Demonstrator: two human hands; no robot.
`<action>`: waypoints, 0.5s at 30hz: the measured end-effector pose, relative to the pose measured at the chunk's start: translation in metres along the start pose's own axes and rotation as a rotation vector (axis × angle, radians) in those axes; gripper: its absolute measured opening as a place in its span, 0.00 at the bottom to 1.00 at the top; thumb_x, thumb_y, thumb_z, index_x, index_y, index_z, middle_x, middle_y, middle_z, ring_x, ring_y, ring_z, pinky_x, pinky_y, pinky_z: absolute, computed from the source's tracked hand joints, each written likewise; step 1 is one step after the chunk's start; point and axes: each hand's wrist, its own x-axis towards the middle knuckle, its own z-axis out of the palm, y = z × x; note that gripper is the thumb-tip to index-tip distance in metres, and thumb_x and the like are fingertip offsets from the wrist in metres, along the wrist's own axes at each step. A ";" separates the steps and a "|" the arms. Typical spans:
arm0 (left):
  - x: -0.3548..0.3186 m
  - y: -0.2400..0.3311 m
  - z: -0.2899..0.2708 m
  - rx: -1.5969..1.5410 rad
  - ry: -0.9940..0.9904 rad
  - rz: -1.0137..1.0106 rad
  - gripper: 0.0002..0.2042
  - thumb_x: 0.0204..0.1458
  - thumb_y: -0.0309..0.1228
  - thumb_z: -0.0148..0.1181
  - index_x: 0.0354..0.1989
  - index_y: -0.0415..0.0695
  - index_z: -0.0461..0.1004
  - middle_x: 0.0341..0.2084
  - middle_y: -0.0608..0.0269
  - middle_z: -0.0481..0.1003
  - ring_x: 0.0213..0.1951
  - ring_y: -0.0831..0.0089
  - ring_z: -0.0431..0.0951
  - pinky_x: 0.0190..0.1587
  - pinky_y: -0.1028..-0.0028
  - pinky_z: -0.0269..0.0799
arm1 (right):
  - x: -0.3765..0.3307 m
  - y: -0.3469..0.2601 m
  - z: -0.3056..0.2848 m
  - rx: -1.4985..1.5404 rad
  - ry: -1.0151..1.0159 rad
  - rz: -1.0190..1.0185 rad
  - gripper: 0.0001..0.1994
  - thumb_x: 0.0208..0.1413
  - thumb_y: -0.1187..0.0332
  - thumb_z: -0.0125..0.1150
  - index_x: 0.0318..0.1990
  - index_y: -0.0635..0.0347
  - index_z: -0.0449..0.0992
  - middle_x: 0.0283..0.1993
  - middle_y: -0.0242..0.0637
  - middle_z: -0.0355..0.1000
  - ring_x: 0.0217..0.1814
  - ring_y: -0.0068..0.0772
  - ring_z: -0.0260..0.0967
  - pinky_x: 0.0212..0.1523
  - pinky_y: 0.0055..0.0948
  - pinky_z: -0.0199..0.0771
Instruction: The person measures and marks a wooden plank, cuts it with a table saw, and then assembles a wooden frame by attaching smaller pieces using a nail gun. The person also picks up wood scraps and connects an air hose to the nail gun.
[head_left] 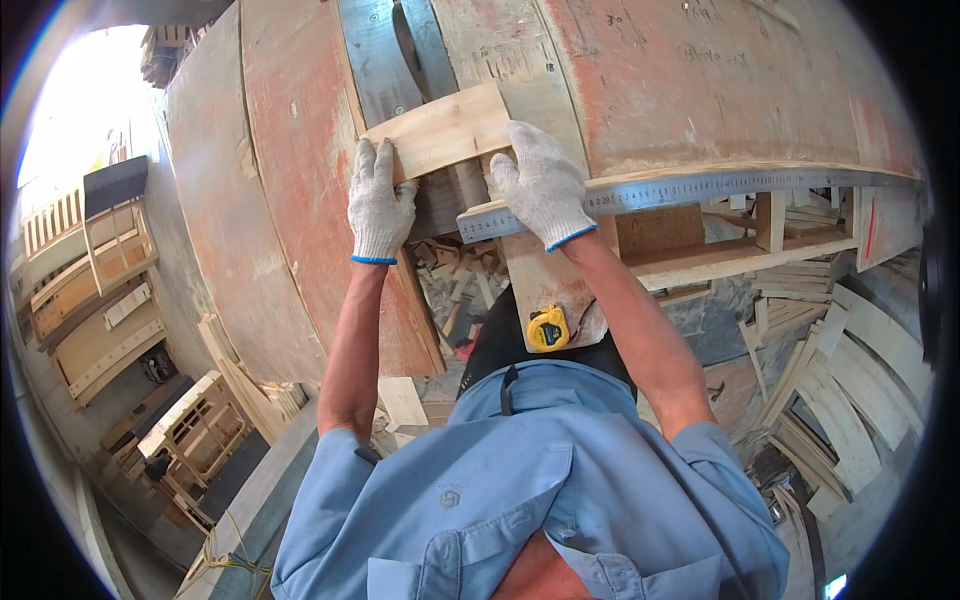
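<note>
A short, pale wooden board (pixel 440 130) lies across the metal strip of the worktable, slightly tilted in view. My left hand (pixel 382 205), in a white knit glove with a blue cuff, grips its left end, the fingers at the corner and the thumb along the near edge. At the other end my right hand (pixel 545 185), gloved the same way, holds the board between fingers and thumb. Beneath my right wrist runs a long steel ruler (pixel 680 190) along the table edge. A yellow tape measure (pixel 547 328) sits nearer my body on a wooden ledge.
Ahead of the board, the metal plate (pixel 375 60) has a dark, narrow slot. Worn reddish panels (pixel 700 90) form the tabletop. An open wooden frame (pixel 690 255) hangs below the ruler. Stacked planks (pixel 850 400) lie at right; wooden pallets (pixel 100 310) stand at far left.
</note>
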 end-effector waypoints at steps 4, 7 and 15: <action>0.007 0.001 0.002 0.013 0.004 0.008 0.33 0.50 0.29 0.67 0.67 0.41 0.66 0.69 0.35 0.58 0.69 0.42 0.61 0.68 0.56 0.61 | 0.005 0.002 0.001 0.004 -0.006 0.017 0.18 0.58 0.61 0.57 0.52 0.60 0.71 0.57 0.48 0.72 0.61 0.53 0.68 0.57 0.51 0.72; 0.010 -0.001 0.001 0.033 0.002 0.024 0.33 0.50 0.29 0.67 0.67 0.41 0.65 0.69 0.35 0.58 0.69 0.42 0.62 0.68 0.56 0.62 | 0.007 0.002 0.001 -0.006 -0.008 0.004 0.18 0.58 0.61 0.57 0.51 0.61 0.71 0.56 0.49 0.72 0.60 0.54 0.68 0.57 0.51 0.72; 0.016 -0.002 -0.002 0.052 -0.018 0.011 0.33 0.51 0.29 0.67 0.68 0.41 0.65 0.69 0.35 0.58 0.68 0.42 0.62 0.67 0.57 0.64 | 0.012 0.005 0.004 0.028 0.022 -0.043 0.16 0.58 0.62 0.56 0.49 0.63 0.72 0.55 0.49 0.72 0.58 0.55 0.68 0.58 0.51 0.71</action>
